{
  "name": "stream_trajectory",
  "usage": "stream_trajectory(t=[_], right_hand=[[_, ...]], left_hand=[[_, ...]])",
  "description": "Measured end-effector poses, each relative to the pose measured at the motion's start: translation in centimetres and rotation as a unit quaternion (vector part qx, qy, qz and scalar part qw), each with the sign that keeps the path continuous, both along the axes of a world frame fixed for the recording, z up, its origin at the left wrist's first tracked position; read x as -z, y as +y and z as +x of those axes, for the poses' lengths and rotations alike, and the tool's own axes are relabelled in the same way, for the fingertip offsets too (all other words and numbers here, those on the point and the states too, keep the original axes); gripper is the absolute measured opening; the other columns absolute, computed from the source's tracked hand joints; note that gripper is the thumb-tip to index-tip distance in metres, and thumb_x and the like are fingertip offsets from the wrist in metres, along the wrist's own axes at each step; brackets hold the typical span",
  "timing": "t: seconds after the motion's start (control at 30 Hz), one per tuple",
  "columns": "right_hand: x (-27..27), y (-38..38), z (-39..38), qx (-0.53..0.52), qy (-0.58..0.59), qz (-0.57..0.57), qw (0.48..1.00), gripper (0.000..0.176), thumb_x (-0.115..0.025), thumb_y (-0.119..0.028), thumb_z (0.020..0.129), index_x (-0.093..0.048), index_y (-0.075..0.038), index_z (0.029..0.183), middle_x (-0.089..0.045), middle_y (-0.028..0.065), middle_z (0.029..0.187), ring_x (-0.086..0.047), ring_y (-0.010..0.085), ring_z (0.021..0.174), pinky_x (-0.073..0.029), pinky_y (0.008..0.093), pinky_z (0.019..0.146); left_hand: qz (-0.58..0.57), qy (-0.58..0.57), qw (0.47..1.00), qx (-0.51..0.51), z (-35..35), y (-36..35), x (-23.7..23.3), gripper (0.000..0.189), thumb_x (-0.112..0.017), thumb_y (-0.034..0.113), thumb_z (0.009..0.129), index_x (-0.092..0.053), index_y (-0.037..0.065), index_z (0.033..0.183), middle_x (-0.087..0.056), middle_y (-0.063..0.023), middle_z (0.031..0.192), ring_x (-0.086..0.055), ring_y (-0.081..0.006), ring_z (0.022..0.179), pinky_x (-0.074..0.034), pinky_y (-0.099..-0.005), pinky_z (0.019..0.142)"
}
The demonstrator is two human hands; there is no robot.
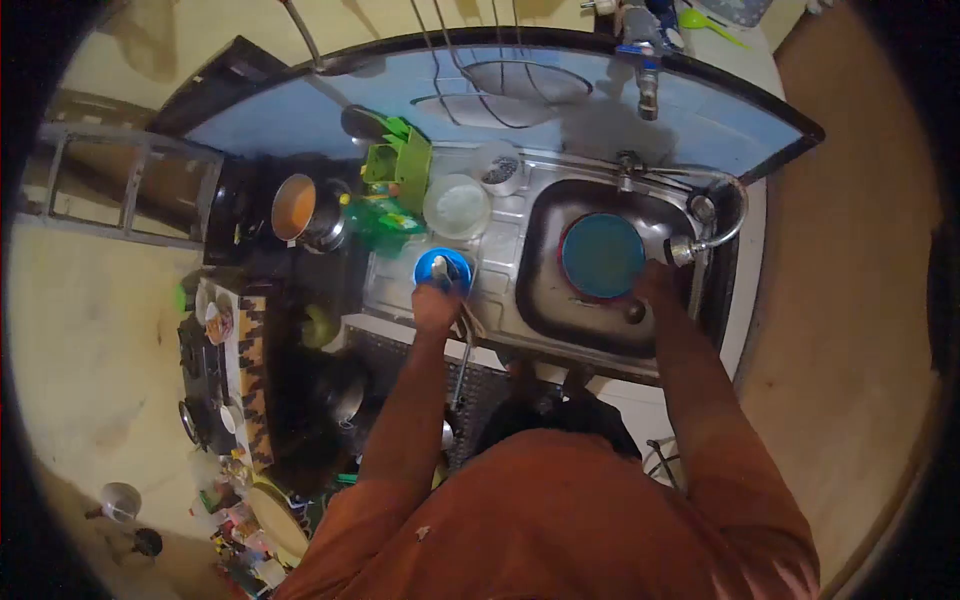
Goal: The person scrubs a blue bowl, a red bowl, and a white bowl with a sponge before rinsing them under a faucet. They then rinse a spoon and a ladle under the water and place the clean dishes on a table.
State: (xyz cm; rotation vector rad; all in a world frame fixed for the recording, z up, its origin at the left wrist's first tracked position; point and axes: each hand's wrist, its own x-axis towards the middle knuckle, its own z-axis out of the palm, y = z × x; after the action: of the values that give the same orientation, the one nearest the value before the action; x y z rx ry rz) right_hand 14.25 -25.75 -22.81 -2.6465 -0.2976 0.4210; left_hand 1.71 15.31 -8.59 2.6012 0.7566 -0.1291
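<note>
My left hand is at a small bright blue bowl on the metal drainboard. Its fingers are closed round something whitish over the bowl, too small to name. My right hand grips the right edge of a round blue-green plate inside the sink. Under the plate, a thin reddish rim shows, perhaps of another dish. The curved tap reaches down just right of my right hand.
Behind the blue bowl are a whitish round container, a smaller white tub, a green rack and a green plastic bottle. Further left, a pot with orange contents stands on a dark surface. A wall tap juts out above the sink.
</note>
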Motion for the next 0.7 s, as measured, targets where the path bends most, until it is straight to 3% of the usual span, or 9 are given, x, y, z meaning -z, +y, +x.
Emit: stream_trajectory(t=[0.1,0.2,0.3,0.33,0.4,0.47,0.5,0.57,0.7], right_hand=[[1.2,1.1,1.1,-0.212,0.083,-0.313,0.922,0.025,-0.06,-0.026,0.074,-0.068,-0.006,0.085,-0.066,0.0179,0.09,-0.065,0.0303,0.086,-0.052,0.0402,0.073],[7.2,-0.1,1.1,-0.048,0.083,-0.099,0.991,0.023,-0.055,-0.025,0.077,-0.069,-0.008,0.083,-0.067,0.0156,0.087,-0.066,0.0287,0.084,-0.052,0.0387,0.07],[2.2,1.4,1.1,-0.231,0.097,-0.282,0.926,0.024,-0.055,-0.026,0.077,-0.069,-0.008,0.083,-0.067,0.0154,0.087,-0.066,0.0286,0.084,-0.053,0.0389,0.068],[2.9,1.3,0.3,-0.123,0.076,-0.155,0.977,0.023,-0.057,-0.026,0.076,-0.067,-0.006,0.081,-0.066,0.0146,0.087,-0.065,0.0282,0.079,-0.052,0.0381,0.068],[0.8,1.2,0.1,-0.008,0.046,-0.028,0.999,0.024,-0.059,-0.027,0.076,-0.066,-0.005,0.079,-0.065,0.0138,0.087,-0.064,0.0278,0.075,-0.052,0.0372,0.067],[-8.1,3.9,0.5,-0.233,0.062,-0.287,0.927,0.029,-0.058,-0.031,0.074,-0.068,-0.007,0.086,-0.067,0.0134,0.091,-0.065,0.0279,0.084,-0.053,0.0361,0.068],[-9.5,4.6,-0.1,-0.23,0.059,-0.291,0.927,0.029,-0.058,-0.031,0.074,-0.068,-0.007,0.086,-0.067,0.0134,0.091,-0.065,0.0279,0.084,-0.053,0.0361,0.068],[-10.8,5.0,-1.7,0.083,0.047,-0.128,0.987,0.025,-0.057,-0.027,0.075,-0.069,-0.007,0.083,-0.066,0.0134,0.093,-0.065,0.0281,0.086,-0.053,0.0359,0.069],[-5.5,4.8,-1.4,0.061,-0.022,-0.089,0.994,0.022,-0.056,-0.023,0.075,-0.069,-0.007,0.082,-0.067,0.0141,0.092,-0.066,0.028,0.086,-0.053,0.0374,0.07]], left_hand=[[0.064,-0.111,0.992,0.015,-0.3,-0.8,-0.2,0.036,-0.064,0.033,0.076,-0.066,0.001,0.09,-0.064,-0.022,0.09,-0.061,-0.0362,0.087,-0.047,-0.0442,0.077],[-0.068,-0.138,0.987,0.05,-0.3,-3.7,1.0,0.035,-0.065,0.031,0.076,-0.066,0.001,0.093,-0.063,-0.0225,0.093,-0.06,-0.035,0.092,-0.046,-0.0431,0.081],[-0.198,-0.091,0.975,0.041,0.0,-9.6,0.2,0.036,-0.065,0.031,0.076,-0.066,0.001,0.096,-0.064,-0.0224,0.091,-0.061,-0.0341,0.089,-0.047,-0.0419,0.082],[-0.277,-0.075,0.958,0.012,0.1,-11.2,0.6,0.037,-0.064,0.032,0.076,-0.066,0.002,0.098,-0.064,-0.022,0.09,-0.062,-0.0338,0.086,-0.048,-0.0418,0.081],[-0.281,-0.009,0.955,0.095,0.3,-13.0,2.4,0.035,-0.063,0.033,0.077,-0.067,0.004,0.097,-0.065,-0.0206,0.089,-0.063,-0.0331,0.083,-0.049,-0.0416,0.078],[-0.279,0.053,0.942,0.178,0.3,-14.1,7.4,0.033,-0.061,0.033,0.078,-0.067,0.006,0.097,-0.065,-0.0191,0.088,-0.064,-0.0325,0.08,-0.05,-0.0413,0.076],[-0.24,0.044,0.925,0.293,-0.3,-14.3,11.1,0.032,-0.059,0.033,0.08,-0.067,0.006,0.096,-0.066,-0.0174,0.087,-0.064,-0.0321,0.078,-0.05,-0.0406,0.074],[-0.198,0.032,0.891,0.407,-0.9,-15.5,12.9,0.031,-0.057,0.033,0.082,-0.067,0.007,0.096,-0.066,-0.0156,0.086,-0.064,-0.0317,0.077,-0.051,-0.0399,0.072],[-0.171,-0.027,0.856,0.487,-0.9,-17.8,9.7,0.026,-0.058,0.024,0.077,-0.066,0.004,0.091,-0.065,-0.0165,0.085,-0.064,-0.0328,0.076,-0.052,-0.0402,0.071]])
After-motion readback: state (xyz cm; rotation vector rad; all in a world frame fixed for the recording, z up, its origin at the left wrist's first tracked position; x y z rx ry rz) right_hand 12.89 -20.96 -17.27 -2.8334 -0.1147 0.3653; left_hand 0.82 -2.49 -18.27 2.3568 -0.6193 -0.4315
